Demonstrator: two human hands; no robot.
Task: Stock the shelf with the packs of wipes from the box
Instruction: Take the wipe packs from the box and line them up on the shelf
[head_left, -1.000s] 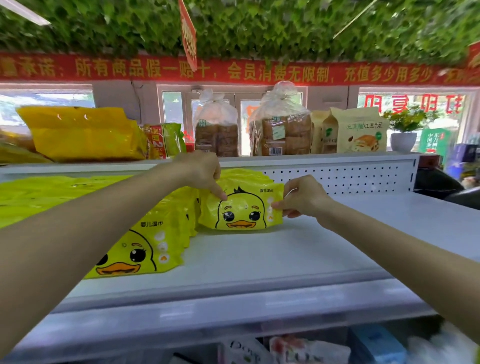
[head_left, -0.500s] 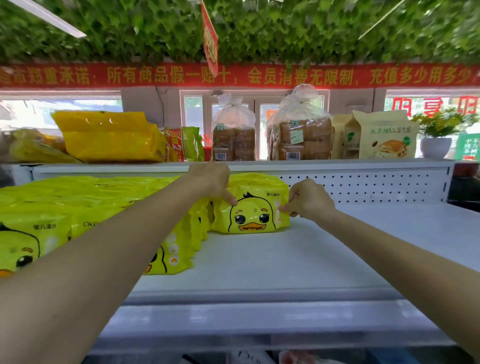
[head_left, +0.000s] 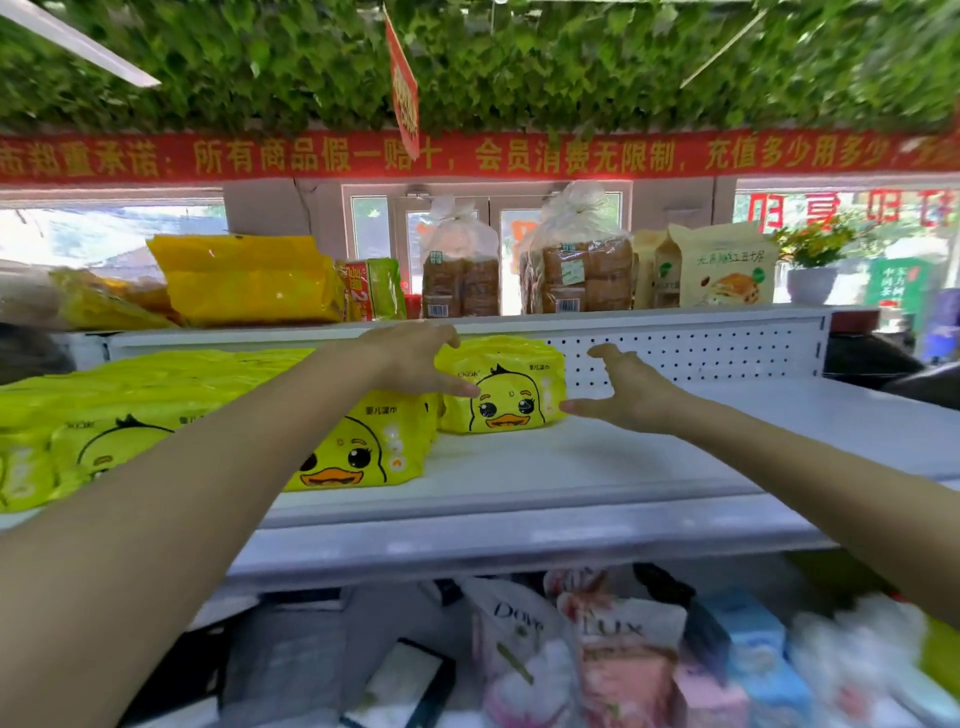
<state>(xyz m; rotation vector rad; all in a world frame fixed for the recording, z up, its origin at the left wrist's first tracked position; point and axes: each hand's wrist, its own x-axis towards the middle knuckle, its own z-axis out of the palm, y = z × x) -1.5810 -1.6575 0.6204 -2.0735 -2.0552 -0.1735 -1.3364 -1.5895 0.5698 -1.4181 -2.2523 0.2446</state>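
A yellow pack of wipes (head_left: 511, 395) with a duck face lies at the back of the white shelf (head_left: 597, 478), against the perforated back panel. My left hand (head_left: 415, 358) hovers at its left top corner with fingers spread. My right hand (head_left: 623, 389) is open just right of the pack, fingertips close to its side. More yellow duck packs (head_left: 358, 447) stand in rows to the left, partly hidden by my left arm. The box is out of view.
The top shelf holds yellow bags (head_left: 244, 280), bagged bread (head_left: 576, 265) and beige cartons (head_left: 727, 270). Below the white shelf lie soap refill pouches (head_left: 519, 639) and blue packs (head_left: 753, 639). The right half of the white shelf is bare.
Both hands have let go of the duck pack and opened, drawing slightly away from it. The pack stays at the back of the shelf. The camera has tilted down.
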